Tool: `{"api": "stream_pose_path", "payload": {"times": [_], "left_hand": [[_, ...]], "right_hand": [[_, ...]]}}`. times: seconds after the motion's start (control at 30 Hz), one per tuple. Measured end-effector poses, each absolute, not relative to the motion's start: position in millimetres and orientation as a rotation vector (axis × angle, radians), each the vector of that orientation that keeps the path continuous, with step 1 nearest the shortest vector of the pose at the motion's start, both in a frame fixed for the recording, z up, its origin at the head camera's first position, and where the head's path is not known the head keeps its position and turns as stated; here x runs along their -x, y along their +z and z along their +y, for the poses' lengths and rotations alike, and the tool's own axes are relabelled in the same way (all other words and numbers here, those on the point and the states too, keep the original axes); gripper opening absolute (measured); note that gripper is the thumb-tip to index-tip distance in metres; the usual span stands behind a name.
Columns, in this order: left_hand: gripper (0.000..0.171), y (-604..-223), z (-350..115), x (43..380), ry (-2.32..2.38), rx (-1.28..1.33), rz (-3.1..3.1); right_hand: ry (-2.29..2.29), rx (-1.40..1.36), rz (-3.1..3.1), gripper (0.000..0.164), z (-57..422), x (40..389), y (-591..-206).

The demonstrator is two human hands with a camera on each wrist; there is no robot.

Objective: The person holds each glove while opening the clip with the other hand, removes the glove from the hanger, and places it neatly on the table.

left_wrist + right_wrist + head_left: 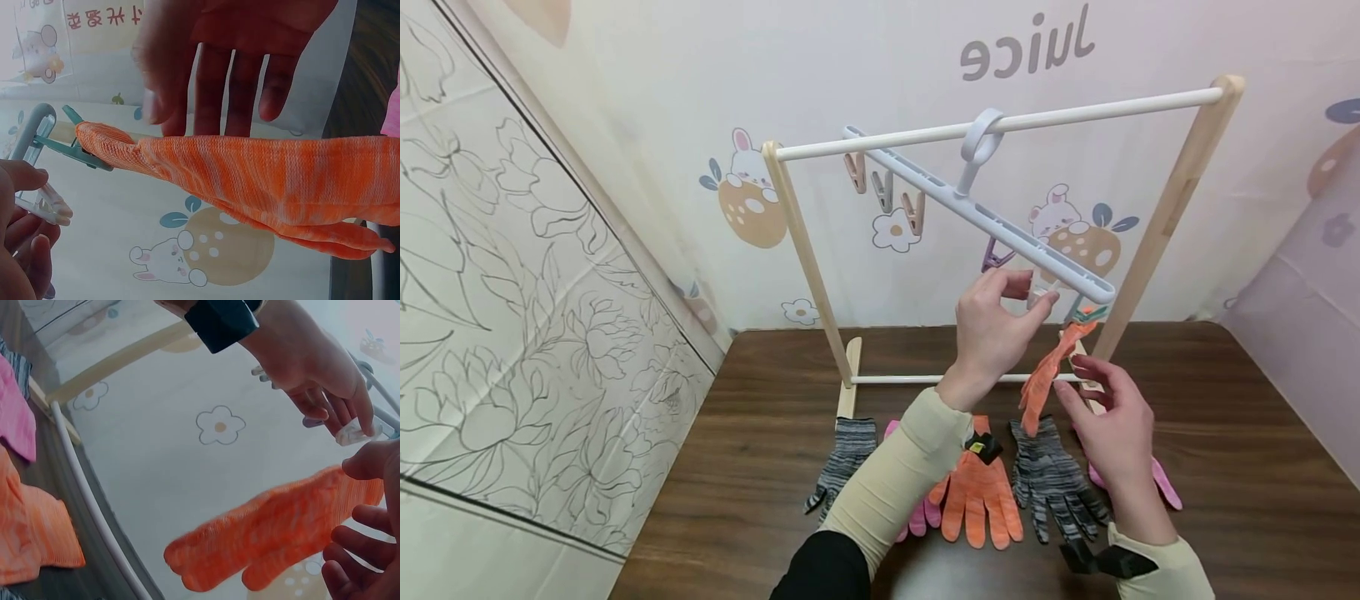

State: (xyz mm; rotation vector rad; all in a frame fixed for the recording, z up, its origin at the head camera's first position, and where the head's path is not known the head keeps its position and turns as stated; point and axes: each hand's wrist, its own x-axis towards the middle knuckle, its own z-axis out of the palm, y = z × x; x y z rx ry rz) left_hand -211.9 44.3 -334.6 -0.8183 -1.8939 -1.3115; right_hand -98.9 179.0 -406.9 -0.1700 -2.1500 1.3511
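Note:
A pale blue-grey clip hanger (917,177) hangs tilted from the rack's top rod. From the green clip (75,151) at its near end, an orange knit glove (1043,385) dangles, pinched by the cuff. My left hand (992,325) pinches a white clip (53,209) on the hanger, beside the green one. To the right of the hanging glove is my right hand (1116,417), its fingers loosely bent and holding nothing. In the right wrist view its thumb (369,461) overlaps the glove near the cuff.
The rack has wooden legs (1172,217) and a low white crossbar (895,380). A purple clip (995,256) and several others hang along the hanger. On the brown table (715,500) lie grey (1052,475), pink (1165,483) and orange gloves (976,500).

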Motion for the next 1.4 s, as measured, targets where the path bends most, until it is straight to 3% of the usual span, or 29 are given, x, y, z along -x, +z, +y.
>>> {"api": "stream_pose_path", "payload": {"times": [1.4], "left_hand": [[0.029,-336.1,44.3,208.1,-1.354,0.824,-1.893]], "right_hand": [[1.296,0.347,-1.988,0.019,168.8,115.7,-401.4]]}}
